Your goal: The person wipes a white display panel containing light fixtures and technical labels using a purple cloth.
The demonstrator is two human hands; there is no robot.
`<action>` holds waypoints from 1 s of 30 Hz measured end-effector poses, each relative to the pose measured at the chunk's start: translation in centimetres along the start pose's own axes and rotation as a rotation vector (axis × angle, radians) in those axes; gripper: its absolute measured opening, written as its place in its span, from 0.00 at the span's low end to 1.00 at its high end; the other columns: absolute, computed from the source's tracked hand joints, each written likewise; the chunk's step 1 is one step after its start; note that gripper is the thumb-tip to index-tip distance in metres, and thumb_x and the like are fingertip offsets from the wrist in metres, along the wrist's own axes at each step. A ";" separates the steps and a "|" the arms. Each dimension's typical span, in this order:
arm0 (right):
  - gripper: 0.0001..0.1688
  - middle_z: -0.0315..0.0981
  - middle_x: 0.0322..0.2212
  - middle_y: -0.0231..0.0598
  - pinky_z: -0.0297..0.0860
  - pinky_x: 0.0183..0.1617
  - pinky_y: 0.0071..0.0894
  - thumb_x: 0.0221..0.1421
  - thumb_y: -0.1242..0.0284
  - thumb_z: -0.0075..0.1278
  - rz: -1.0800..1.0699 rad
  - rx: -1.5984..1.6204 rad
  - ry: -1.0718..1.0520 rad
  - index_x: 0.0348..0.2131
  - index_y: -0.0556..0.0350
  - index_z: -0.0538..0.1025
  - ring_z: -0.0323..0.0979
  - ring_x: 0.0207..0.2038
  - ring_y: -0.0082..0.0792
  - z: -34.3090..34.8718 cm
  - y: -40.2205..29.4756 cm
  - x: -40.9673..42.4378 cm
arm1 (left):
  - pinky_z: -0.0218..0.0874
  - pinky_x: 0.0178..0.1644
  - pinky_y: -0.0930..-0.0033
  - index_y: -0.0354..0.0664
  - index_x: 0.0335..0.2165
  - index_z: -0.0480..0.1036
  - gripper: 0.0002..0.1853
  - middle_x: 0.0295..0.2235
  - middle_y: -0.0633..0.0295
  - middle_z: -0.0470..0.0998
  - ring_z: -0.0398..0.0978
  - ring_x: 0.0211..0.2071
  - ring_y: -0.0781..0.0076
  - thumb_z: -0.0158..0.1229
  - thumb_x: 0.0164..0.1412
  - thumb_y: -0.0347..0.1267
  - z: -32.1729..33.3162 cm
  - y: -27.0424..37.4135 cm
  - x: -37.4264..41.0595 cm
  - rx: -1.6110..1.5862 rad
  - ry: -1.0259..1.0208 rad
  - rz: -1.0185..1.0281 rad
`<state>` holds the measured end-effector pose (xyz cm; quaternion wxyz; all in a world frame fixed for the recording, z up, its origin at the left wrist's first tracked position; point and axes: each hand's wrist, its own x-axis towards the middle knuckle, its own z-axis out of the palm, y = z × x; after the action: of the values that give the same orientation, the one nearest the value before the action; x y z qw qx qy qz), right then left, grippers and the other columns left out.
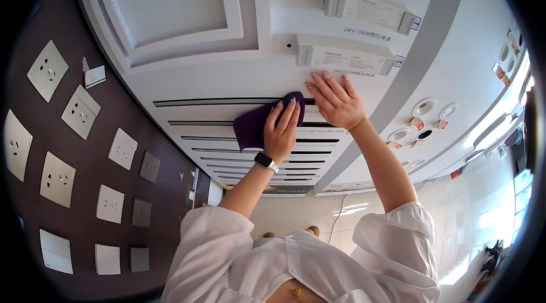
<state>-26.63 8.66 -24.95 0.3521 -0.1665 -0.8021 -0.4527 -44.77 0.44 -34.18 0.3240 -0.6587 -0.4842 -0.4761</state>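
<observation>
My left hand (281,128), with a watch on its wrist, presses a purple cloth (251,126) against a white display panel (204,81). The cloth lies across the upper linear light strips (204,102), covering part of them. To its right, my right hand (341,102) rests palm down on the panel with its fingers spread, holding nothing. Its fingertips reach just below the lowest white LED power supply (345,53), near a line of printed writing. Part of a strip's right end is hidden by this hand.
More power supplies (369,8) project from the panel above. A raised square frame (232,4) stands at upper left. Wall sockets and switches (57,179) cover the dark board on the left. Round downlights (424,107) dot the white wall to the right. A white cable (339,217) trails on the floor.
</observation>
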 end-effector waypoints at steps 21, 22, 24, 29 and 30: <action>0.28 0.63 0.60 0.24 0.50 0.66 0.47 0.55 0.62 0.45 0.023 -0.065 -0.017 0.56 0.37 0.71 0.57 0.64 0.28 0.5 -0.8 -1.5 | 0.49 0.63 0.47 0.31 0.54 0.67 0.27 0.60 0.48 0.63 0.59 0.60 0.44 0.45 0.53 0.18 -8.7 -13.9 -1.4 0.252 0.122 -0.190; 0.29 0.63 0.60 0.24 0.50 0.66 0.47 0.55 0.62 0.45 0.021 -0.071 -0.010 0.56 0.37 0.71 0.57 0.64 0.28 0.6 -0.8 -1.5 | 0.47 0.63 0.47 0.31 0.57 0.64 0.29 0.62 0.48 0.61 0.58 0.60 0.43 0.43 0.53 0.19 -9.4 -15.0 -1.6 0.257 0.160 -0.258; 0.29 0.63 0.60 0.24 0.49 0.67 0.47 0.55 0.61 0.44 0.024 -0.074 -0.007 0.57 0.37 0.71 0.57 0.64 0.29 0.7 -1.0 -1.5 | 0.45 0.64 0.49 0.31 0.59 0.61 0.32 0.63 0.48 0.58 0.57 0.61 0.45 0.42 0.53 0.19 -10.5 -17.7 -2.2 0.294 0.239 -0.351; 0.29 0.63 0.60 0.24 0.48 0.67 0.47 0.56 0.61 0.44 0.024 -0.080 -0.003 0.57 0.37 0.70 0.57 0.64 0.29 0.7 -0.9 -1.5 | 0.44 0.64 0.52 0.31 0.61 0.58 0.35 0.64 0.49 0.56 0.56 0.62 0.47 0.41 0.52 0.16 -13.0 -21.0 -2.1 0.289 0.307 -0.436; 0.29 0.63 0.60 0.24 0.48 0.67 0.47 0.56 0.61 0.44 0.021 -0.076 -0.003 0.57 0.37 0.70 0.57 0.64 0.29 0.6 -0.8 -1.5 | 0.45 0.64 0.52 0.32 0.61 0.57 0.35 0.64 0.49 0.56 0.56 0.62 0.47 0.41 0.52 0.15 -13.1 -21.1 -2.2 0.284 0.318 -0.438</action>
<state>-26.34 8.78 -26.72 0.3490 -0.1891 -0.7831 -0.4788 -69.05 -5.09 -32.60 0.3740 -0.4041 -0.6197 -0.5593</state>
